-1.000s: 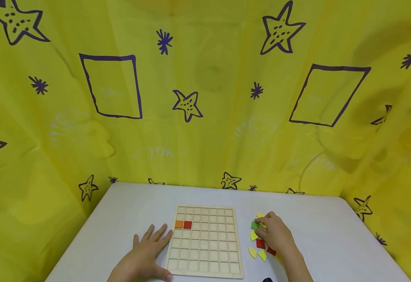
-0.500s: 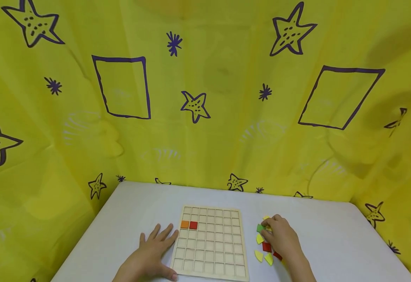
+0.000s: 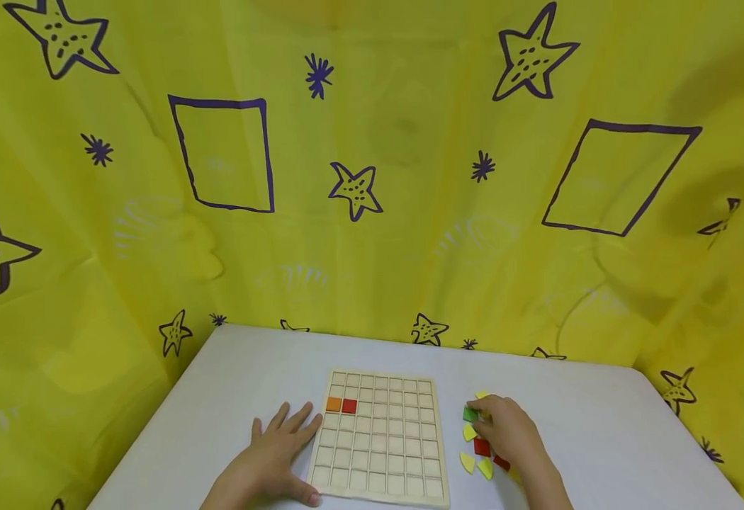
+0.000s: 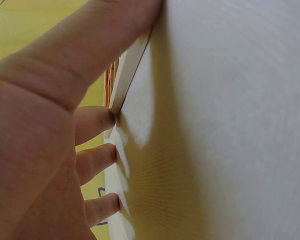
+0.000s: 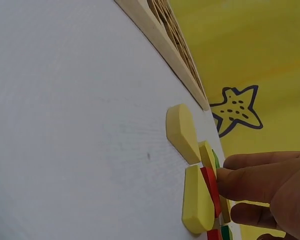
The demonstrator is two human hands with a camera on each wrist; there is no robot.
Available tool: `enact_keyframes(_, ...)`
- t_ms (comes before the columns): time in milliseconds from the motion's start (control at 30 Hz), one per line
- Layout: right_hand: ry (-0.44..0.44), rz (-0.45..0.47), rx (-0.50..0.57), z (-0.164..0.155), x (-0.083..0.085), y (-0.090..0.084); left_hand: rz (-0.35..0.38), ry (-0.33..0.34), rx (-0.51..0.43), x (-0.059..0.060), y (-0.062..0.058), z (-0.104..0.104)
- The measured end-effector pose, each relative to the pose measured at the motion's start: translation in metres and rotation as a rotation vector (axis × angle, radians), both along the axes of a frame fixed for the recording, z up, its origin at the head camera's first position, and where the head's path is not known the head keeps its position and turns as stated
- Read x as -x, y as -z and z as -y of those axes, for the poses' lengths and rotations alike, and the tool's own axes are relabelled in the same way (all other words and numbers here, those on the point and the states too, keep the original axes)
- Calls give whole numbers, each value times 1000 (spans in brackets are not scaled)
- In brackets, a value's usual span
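The left hand (image 3: 270, 464) stays spread flat on the white table (image 3: 232, 382), fingers straight against the left edge of the wooden grid board (image 3: 380, 438), whose orange tile (image 3: 334, 404) and red tile (image 3: 349, 406) sit unchanged in its second row. To the right, the right hand (image 3: 506, 435) has shifted slightly nearer over the loose pieces (image 3: 477, 453), fingertips pinching the green tile (image 3: 470, 414) just beside the board

Green tile (image 3: 470, 414): square, lay flat among loose pieces right of the board, touched by fingertips (partly hidden).
Grid board (image 3: 380, 439): wooden, flat.
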State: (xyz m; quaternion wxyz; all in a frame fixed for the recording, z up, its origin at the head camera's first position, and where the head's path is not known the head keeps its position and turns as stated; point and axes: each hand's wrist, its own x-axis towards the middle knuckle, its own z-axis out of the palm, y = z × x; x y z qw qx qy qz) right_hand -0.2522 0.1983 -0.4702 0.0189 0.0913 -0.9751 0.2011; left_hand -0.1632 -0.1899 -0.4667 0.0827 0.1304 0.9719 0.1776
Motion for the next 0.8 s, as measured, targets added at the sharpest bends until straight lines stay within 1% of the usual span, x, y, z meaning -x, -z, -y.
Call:
enact_keyframes(100, 24, 4, -20, -2, -2, -2, -5, 10, 5, 3, -1, -2)
enact_keyframes(233, 29, -12, -32, -3, -2, -5, -31, 22, 17, 7, -2, -2)
enact_keyframes(367, 21, -24, -23, -3, -1, -4, -32, 23, 26, 6, -3, -2)
enact_keyframes(567, 33, -13, -15, -3, 1, -3, -5, 7, 12, 4, -3, -2)
enact_keyframes(800, 41, 0, -9, 3, 1, 1, 49, -14, 3, 1, -3, 0)
